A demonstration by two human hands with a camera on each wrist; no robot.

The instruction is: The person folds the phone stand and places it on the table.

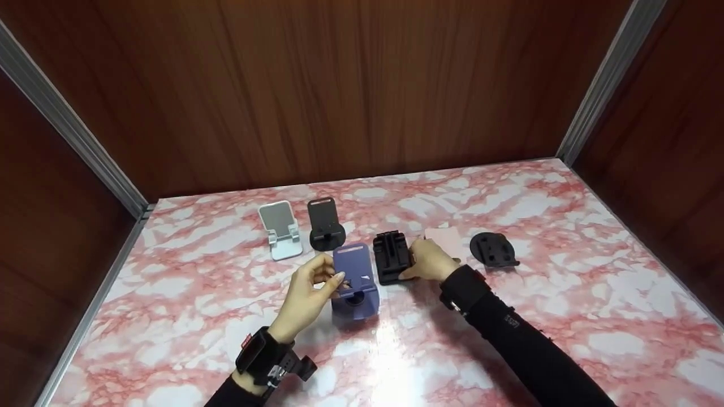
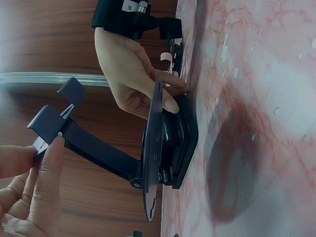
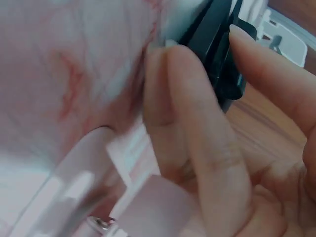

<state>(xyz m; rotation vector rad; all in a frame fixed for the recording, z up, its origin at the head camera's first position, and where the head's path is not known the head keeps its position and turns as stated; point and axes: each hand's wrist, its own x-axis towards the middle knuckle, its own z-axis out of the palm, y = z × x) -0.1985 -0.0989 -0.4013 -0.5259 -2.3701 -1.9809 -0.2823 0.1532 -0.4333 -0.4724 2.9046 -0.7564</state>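
My left hand (image 1: 308,288) pinches the side of a purple phone stand (image 1: 353,265) between thumb and fingers. In the left wrist view that stand (image 2: 103,153) hangs off the table, its arm unfolded from the round base (image 2: 152,148) and fingertips (image 2: 49,163) at its cradle end. My right hand (image 1: 431,261) grips the right side of a black, folded phone stand (image 1: 392,257), thumb at its near corner. Seen from the right wrist, the fingers (image 3: 207,123) are bent around the black stand's edge (image 3: 222,59).
Farther back stand a white phone stand (image 1: 281,229) and a dark grey one (image 1: 325,223). Behind my right hand is a pink stand (image 1: 445,240), partly hidden. A black round-based stand (image 1: 493,250) lies to the right. Wood panels (image 1: 362,96) enclose the marbled table (image 1: 186,316).
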